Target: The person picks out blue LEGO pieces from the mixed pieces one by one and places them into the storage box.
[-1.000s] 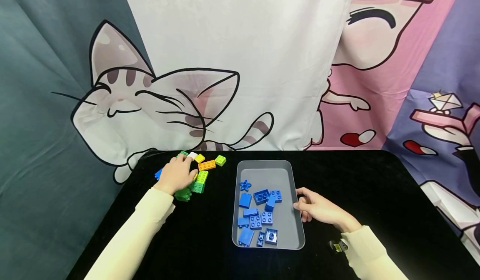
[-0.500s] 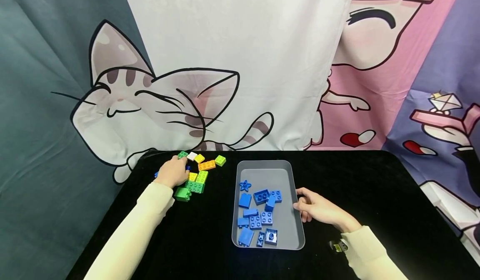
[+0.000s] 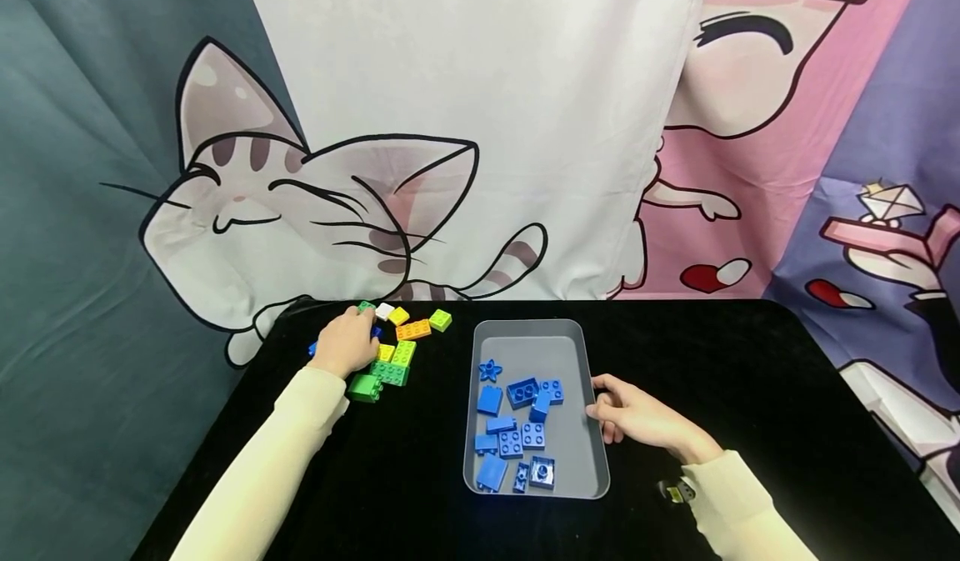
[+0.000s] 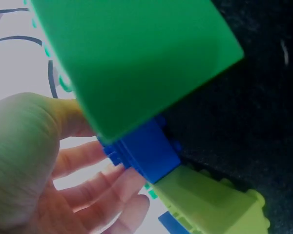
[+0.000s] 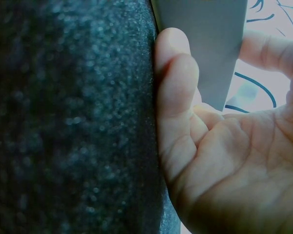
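My left hand (image 3: 345, 343) reaches into a pile of toy bricks at the table's back left. In the left wrist view, its thumb and fingers pinch a blue brick (image 4: 149, 151), partly hidden behind a large green brick (image 4: 141, 53) close to the camera. A lime brick (image 4: 210, 200) lies beside the blue one. My right hand (image 3: 637, 413) grips the right rim of a grey tray (image 3: 573, 453), fingers curled against the outer wall (image 5: 202, 44). Blue bricks (image 3: 511, 444) and a blue star-shaped piece (image 3: 490, 370) lie in the tray.
Around the left hand lie an orange brick (image 3: 413, 330), a yellow brick (image 3: 398, 317), a white brick (image 3: 383, 312) and a green brick (image 3: 365, 388). A lime brick (image 3: 440, 320) sits apart to the right. Printed cloth (image 3: 577, 127) hangs behind the black table (image 3: 712, 353).
My left hand has drawn back slightly left, uncovering yellow and green bricks, then stays nearly still over the pile. The right hand and the tray have kept their places.
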Demonstrator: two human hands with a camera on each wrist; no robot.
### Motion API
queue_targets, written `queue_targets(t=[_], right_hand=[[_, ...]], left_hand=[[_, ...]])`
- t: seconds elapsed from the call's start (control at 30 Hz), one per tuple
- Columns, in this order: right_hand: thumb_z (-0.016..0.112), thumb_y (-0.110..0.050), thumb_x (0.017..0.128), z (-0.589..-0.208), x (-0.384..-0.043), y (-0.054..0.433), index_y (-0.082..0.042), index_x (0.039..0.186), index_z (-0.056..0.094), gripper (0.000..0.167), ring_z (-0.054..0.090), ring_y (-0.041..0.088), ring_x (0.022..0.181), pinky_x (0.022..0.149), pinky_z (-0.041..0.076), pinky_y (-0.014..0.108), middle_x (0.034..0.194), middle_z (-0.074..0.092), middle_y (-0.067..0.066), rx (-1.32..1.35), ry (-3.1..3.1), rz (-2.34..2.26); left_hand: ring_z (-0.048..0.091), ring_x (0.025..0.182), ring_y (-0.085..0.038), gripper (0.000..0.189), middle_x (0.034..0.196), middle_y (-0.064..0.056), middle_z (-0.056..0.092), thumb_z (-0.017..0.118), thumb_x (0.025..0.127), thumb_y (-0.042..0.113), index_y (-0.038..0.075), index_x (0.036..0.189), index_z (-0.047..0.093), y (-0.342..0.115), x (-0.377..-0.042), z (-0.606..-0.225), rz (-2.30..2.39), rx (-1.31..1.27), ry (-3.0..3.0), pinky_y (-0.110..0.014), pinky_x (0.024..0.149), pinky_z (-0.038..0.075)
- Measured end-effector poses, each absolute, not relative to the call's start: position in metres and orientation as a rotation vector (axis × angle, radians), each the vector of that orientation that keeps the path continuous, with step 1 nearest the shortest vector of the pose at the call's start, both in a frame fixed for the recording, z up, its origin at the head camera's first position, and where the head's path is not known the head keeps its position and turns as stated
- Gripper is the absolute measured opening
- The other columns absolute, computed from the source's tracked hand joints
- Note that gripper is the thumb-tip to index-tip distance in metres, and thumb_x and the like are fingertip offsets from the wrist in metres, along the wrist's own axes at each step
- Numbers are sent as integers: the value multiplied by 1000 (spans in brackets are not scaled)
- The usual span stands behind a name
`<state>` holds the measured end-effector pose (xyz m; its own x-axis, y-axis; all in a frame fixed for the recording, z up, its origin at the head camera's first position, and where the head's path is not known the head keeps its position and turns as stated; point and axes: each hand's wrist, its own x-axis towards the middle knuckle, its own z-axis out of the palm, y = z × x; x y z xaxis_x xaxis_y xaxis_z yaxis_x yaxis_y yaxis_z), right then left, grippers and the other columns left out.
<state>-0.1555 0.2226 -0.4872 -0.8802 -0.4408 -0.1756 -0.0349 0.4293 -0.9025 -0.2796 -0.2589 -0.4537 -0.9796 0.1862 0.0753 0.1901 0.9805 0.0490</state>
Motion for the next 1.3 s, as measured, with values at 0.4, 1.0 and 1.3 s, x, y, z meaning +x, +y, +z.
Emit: queue_targets(t=[0.4,1.0,1.3], right_hand=[[60,-19,103,-487,-156,224,7,143,42,51,65,20,69,61,55,29,81,64,10,-430,2313,-1428],[60,-20,104,-489,-157,224,5,144,42,51,65,20,69,62,55,29,81,64,9,-421,2306,-1432],[59,-20,104,-490,-157,224,6,144,42,51,65,20,70,62,55,29,82,64,10,-424,2303,-1435]], left_hand=[[67,90,-40,39,112,-23,63,69,92,16,0,126,62,-230,-259,-433,-188,-444,-2799,-55,77,58],[65,91,-31,39,106,-14,64,75,88,15,4,124,64,-158,-226,-421,-235,-709,-2620,-45,81,59],[58,83,-20,31,101,-8,63,73,92,17,7,121,66,-125,-213,-428,-241,-848,-2626,-34,75,57]])
